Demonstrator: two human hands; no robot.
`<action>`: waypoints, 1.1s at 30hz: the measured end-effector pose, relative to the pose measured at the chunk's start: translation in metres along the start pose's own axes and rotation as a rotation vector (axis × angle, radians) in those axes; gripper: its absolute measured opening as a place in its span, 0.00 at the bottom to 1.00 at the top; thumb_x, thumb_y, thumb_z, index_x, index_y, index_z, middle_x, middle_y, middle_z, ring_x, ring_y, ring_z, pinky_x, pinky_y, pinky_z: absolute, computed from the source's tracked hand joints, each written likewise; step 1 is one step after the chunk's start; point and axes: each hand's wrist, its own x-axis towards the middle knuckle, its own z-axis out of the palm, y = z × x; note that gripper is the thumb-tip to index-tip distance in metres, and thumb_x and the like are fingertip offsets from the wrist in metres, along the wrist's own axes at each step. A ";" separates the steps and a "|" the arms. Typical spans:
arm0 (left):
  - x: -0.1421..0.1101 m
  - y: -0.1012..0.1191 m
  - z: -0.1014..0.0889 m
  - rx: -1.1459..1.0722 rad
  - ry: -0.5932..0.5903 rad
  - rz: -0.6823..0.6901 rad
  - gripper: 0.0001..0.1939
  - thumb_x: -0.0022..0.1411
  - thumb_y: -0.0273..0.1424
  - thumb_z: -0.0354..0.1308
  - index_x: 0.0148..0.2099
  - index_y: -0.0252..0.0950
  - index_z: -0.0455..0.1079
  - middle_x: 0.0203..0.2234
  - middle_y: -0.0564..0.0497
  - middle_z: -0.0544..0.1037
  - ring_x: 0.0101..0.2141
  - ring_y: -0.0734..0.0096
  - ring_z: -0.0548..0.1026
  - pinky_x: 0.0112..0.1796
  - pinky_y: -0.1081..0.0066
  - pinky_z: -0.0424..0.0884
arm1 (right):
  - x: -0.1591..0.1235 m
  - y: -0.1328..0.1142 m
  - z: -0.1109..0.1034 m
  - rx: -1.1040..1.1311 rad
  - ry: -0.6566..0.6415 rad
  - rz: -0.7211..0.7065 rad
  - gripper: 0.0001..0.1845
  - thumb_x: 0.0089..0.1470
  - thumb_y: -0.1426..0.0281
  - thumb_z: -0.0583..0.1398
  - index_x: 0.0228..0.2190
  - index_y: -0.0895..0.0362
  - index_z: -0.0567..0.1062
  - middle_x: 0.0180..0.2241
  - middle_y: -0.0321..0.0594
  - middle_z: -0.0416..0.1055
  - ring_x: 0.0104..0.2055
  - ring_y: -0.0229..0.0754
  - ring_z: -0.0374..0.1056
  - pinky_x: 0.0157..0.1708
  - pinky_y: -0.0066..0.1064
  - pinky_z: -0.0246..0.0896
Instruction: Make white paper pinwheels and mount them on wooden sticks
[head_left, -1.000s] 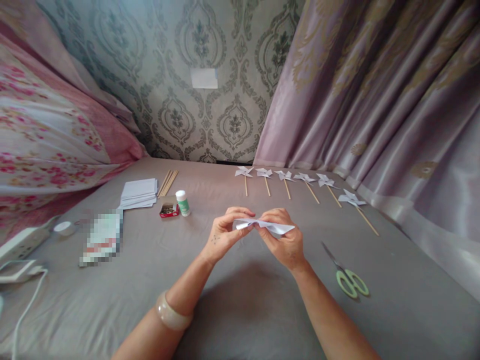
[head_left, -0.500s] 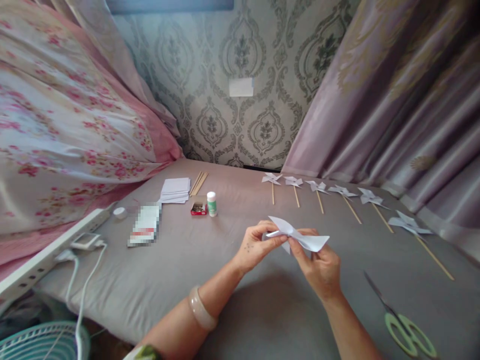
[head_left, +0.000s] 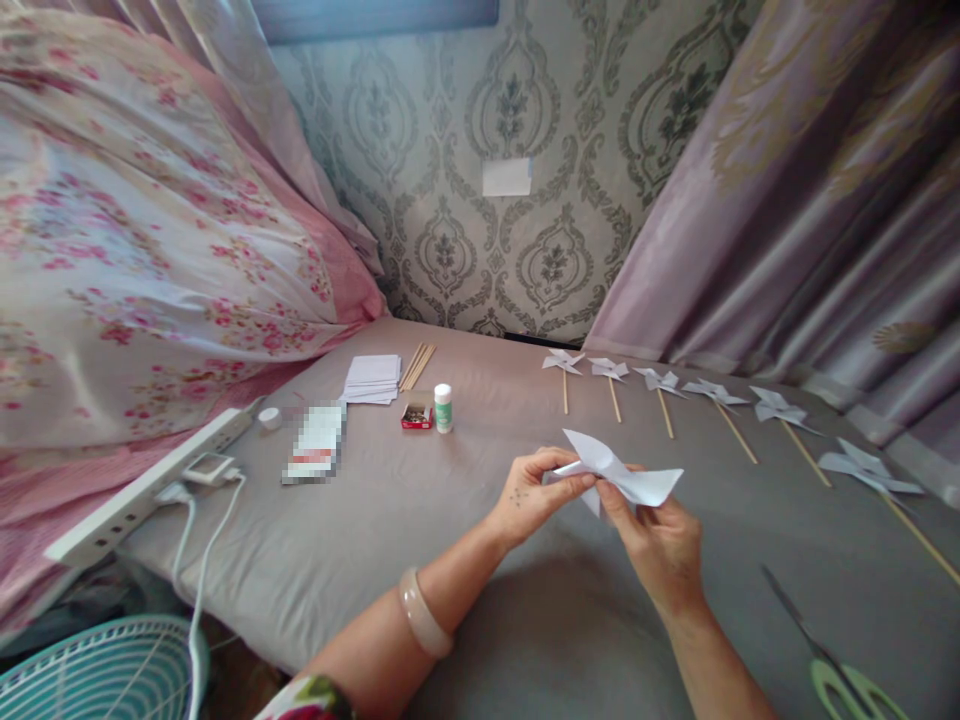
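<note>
A white paper pinwheel (head_left: 611, 465) is pinched between both hands above the grey sheet. My left hand (head_left: 534, 492) grips its left side, thumb and fingers closed on the paper. My right hand (head_left: 660, 540) holds it from the right, thumb near the centre and the other fingers partly hidden behind the blades. No stick shows on this pinwheel. Ahead of the hands stand a glue stick (head_left: 443, 410) with a white cap and a small red box (head_left: 417, 417) of little metal pieces.
Finished pinwheels on sticks (head_left: 660, 382) lie in a row at the right. Scissors (head_left: 832, 675) with green handles rest at the lower right. A paper stack (head_left: 373, 378), wooden sticks (head_left: 418, 367), a blurred packet (head_left: 315, 445), a white cap (head_left: 269, 418) and a power strip (head_left: 142, 495) lie left.
The view has turned left and the scene has shifted right. The pinwheel in both hands has tilted from nearly edge-on, so its blades show more. Both hands keep their hold.
</note>
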 end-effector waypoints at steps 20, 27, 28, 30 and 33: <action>0.116 0.063 -0.231 1.171 0.383 -0.231 0.11 0.51 0.33 0.57 0.35 0.34 0.76 0.30 0.46 0.80 0.35 0.64 0.75 0.36 0.72 0.68 | 0.020 0.050 0.002 0.785 0.122 0.786 0.13 0.34 0.75 0.70 0.26 0.53 0.76 0.27 0.28 0.78 0.25 0.33 0.72 0.23 0.23 0.70; 0.148 0.033 -0.263 1.415 0.298 -0.456 0.06 0.43 0.26 0.62 0.29 0.35 0.76 0.30 0.44 0.80 0.39 0.57 0.75 0.40 0.70 0.67 | 0.019 0.057 0.001 0.774 0.096 0.766 0.14 0.33 0.73 0.72 0.27 0.54 0.77 0.27 0.29 0.78 0.25 0.33 0.72 0.25 0.23 0.71; 0.151 0.031 -0.265 1.439 0.286 -0.477 0.07 0.44 0.27 0.62 0.30 0.34 0.76 0.31 0.43 0.80 0.39 0.57 0.75 0.40 0.69 0.67 | 0.019 0.057 0.001 0.771 0.089 0.763 0.14 0.33 0.72 0.72 0.27 0.54 0.77 0.27 0.29 0.78 0.26 0.33 0.72 0.25 0.23 0.71; 0.155 0.027 -0.266 1.482 0.265 -0.511 0.09 0.44 0.27 0.63 0.32 0.32 0.76 0.33 0.40 0.80 0.40 0.56 0.75 0.39 0.68 0.68 | 0.020 0.059 0.001 0.768 0.080 0.768 0.14 0.33 0.72 0.72 0.27 0.54 0.77 0.28 0.30 0.78 0.27 0.34 0.73 0.26 0.23 0.72; 0.160 0.023 -0.265 1.535 0.251 -0.552 0.12 0.45 0.27 0.63 0.36 0.30 0.75 0.36 0.37 0.79 0.41 0.53 0.75 0.39 0.67 0.68 | 0.020 0.059 0.002 0.742 0.071 0.760 0.13 0.33 0.71 0.72 0.26 0.54 0.77 0.28 0.31 0.78 0.28 0.35 0.73 0.26 0.23 0.71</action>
